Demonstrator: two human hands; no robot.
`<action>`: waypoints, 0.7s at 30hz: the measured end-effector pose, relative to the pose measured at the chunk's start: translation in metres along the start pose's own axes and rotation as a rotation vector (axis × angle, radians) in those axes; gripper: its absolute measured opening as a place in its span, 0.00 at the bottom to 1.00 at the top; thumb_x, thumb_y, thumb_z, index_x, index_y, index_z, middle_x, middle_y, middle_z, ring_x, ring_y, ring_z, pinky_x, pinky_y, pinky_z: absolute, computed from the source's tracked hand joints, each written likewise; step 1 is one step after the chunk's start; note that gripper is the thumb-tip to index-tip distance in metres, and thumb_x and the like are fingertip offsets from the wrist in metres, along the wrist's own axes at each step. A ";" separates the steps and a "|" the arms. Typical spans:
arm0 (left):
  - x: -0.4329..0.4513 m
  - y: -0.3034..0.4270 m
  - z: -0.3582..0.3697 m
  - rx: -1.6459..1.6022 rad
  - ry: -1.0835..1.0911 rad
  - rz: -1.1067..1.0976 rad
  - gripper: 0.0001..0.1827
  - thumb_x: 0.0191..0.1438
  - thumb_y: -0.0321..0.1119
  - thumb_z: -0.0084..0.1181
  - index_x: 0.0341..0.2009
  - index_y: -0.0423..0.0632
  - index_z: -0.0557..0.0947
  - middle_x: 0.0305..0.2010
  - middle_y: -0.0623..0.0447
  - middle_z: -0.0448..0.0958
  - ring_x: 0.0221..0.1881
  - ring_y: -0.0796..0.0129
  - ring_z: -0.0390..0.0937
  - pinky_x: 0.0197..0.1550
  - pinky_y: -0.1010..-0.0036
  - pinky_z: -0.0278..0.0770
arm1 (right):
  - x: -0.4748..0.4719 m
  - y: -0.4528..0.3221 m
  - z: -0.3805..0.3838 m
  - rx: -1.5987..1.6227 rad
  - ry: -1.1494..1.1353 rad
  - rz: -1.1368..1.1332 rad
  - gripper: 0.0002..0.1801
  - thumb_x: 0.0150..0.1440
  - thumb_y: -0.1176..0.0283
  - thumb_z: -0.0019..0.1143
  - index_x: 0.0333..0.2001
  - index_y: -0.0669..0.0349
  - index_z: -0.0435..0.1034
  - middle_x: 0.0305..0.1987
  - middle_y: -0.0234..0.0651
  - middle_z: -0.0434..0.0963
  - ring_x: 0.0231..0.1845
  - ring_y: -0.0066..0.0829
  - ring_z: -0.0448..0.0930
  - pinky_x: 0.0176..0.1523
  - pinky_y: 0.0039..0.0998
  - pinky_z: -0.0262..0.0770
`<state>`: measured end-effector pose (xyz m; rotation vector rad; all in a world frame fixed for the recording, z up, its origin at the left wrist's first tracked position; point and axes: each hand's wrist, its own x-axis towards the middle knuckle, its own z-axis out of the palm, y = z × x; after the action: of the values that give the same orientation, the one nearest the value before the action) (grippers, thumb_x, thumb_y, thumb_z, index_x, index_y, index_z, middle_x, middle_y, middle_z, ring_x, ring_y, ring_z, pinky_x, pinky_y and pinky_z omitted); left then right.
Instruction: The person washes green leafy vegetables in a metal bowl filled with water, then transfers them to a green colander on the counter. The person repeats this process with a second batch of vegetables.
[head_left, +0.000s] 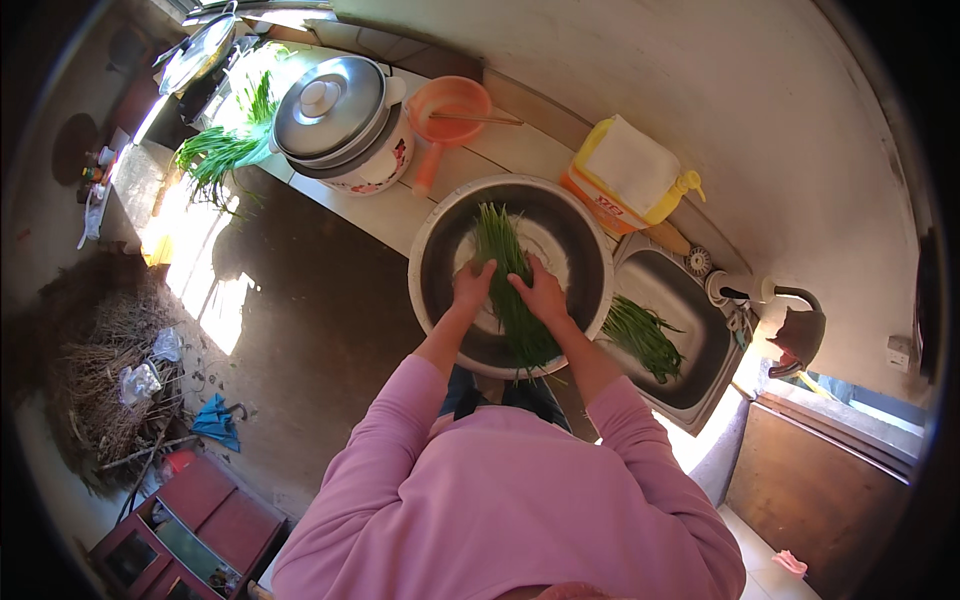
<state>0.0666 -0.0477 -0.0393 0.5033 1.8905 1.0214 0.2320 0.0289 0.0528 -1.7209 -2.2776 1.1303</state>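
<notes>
A wide metal basin (437, 300) stands in front of me at the counter's edge, with what looks like water in the bottom. Across it lies a bundle of long green leaves, probably Chinese chives (513, 289). My left hand (472, 285) grips the bundle from the left side, thumb on top. From the right, my right hand (541, 289) clasps the same bundle, its thumb also over the leaves. The fingers beneath are hidden by the greens. A second bunch of chives (643, 337) rests in the sink to the right of the basin.
The stainless steel sink (675, 277) adjoins the basin, with a faucet (739, 289) beyond. Behind stand a yellow-and-orange pump container (630, 176), an orange dipper (450, 112) with chopsticks across it, and a lidded rice cooker (341, 127). More chives (217, 154) overhang the counter's left part.
</notes>
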 end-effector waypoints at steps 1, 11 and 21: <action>0.005 -0.002 0.002 -0.016 -0.069 -0.044 0.31 0.58 0.50 0.58 0.56 0.38 0.74 0.52 0.43 0.78 0.49 0.57 0.77 0.51 0.64 0.73 | 0.004 0.008 0.013 0.001 -0.053 0.075 0.38 0.55 0.47 0.60 0.61 0.62 0.64 0.48 0.55 0.79 0.49 0.53 0.79 0.53 0.46 0.74; -0.026 0.042 -0.016 -0.317 -0.376 -0.311 0.22 0.58 0.41 0.60 0.54 0.44 0.76 0.47 0.50 0.79 0.45 0.62 0.78 0.40 0.66 0.76 | 0.011 0.039 0.019 0.255 -0.032 0.127 0.30 0.57 0.56 0.60 0.58 0.62 0.69 0.50 0.52 0.79 0.51 0.45 0.81 0.55 0.39 0.74; 0.000 0.055 -0.042 -0.594 -0.384 -0.295 0.22 0.59 0.42 0.60 0.52 0.41 0.78 0.47 0.51 0.79 0.45 0.65 0.77 0.44 0.67 0.75 | 0.023 -0.025 0.022 -0.242 0.141 -0.240 0.30 0.59 0.62 0.56 0.65 0.51 0.63 0.72 0.43 0.59 0.70 0.51 0.60 0.69 0.48 0.57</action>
<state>0.0271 -0.0349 0.0157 0.0580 1.2000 1.1271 0.1931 0.0347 0.0429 -1.4873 -2.5288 0.6920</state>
